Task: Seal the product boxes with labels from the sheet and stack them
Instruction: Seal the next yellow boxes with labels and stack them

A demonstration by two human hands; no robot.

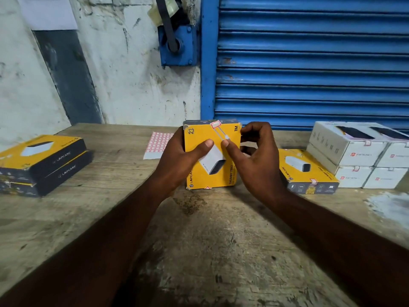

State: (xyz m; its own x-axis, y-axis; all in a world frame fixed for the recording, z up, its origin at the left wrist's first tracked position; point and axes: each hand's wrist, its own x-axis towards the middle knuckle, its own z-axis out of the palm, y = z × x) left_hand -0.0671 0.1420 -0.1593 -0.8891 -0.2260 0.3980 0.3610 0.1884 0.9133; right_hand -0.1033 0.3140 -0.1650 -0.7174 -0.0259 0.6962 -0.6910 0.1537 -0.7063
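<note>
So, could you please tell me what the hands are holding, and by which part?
The yellow box: the left hand grips its left edge, the right hand pinches its right edge, both thumbs on the front.

Yellow boxes first, and we count four: the held box (204, 173) in the middle, the flat box (296, 169) to its right, and two piled at the left, top box (42, 149) over bottom box (68, 170). Over to the right, we see four white boxes: top-left white box (345, 142), top-right white box (398, 151), lower-left white box (354, 178), lower-right white box (385, 178). One label sheet (158, 140). Two labels on the held box, top label (214, 124) and bottom label (207, 187). Two hands, left hand (179, 160) and right hand (259, 160). One surface (199, 240).
</note>
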